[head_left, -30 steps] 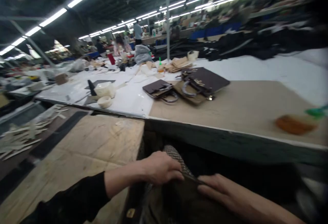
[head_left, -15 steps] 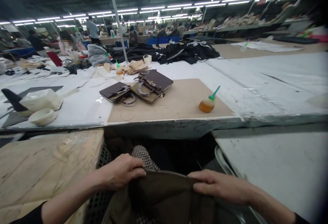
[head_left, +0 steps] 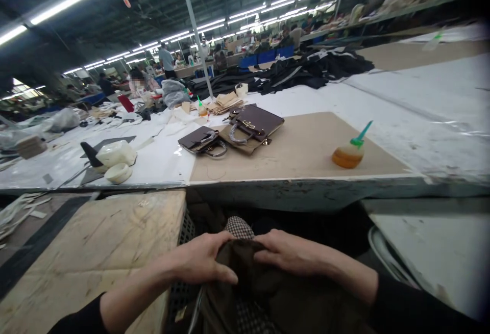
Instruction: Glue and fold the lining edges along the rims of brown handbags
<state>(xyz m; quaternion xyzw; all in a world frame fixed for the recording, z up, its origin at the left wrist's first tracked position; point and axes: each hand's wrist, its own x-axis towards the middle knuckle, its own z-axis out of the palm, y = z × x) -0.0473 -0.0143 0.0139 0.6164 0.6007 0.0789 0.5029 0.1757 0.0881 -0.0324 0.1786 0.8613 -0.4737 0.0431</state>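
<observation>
- One soft, dark brown cloth item [head_left: 298, 298] fills the lower centre of the frame; its gathered top end points up the picture, and the body spreads toward the lower right. It is too bunched and cut off to give a sure long axis.
- That top end lies between the two hands, touching the fingers of both.
- The left hand [head_left: 204, 260] has its thumb spread well away from the forefinger, along the cloth's left side.
- The right hand [head_left: 289, 252] pinches the cloth's upper edge, thumb on the near face; its fingertips are partly hidden.
- Checked fabric [head_left: 239, 227] shows just beyond the top end.
- Farther up, at centre, two dark handbags [head_left: 258, 120] lie on brown paper [head_left: 302, 155].
- An amber bottle [head_left: 347, 154] stands right of centre.
</observation>
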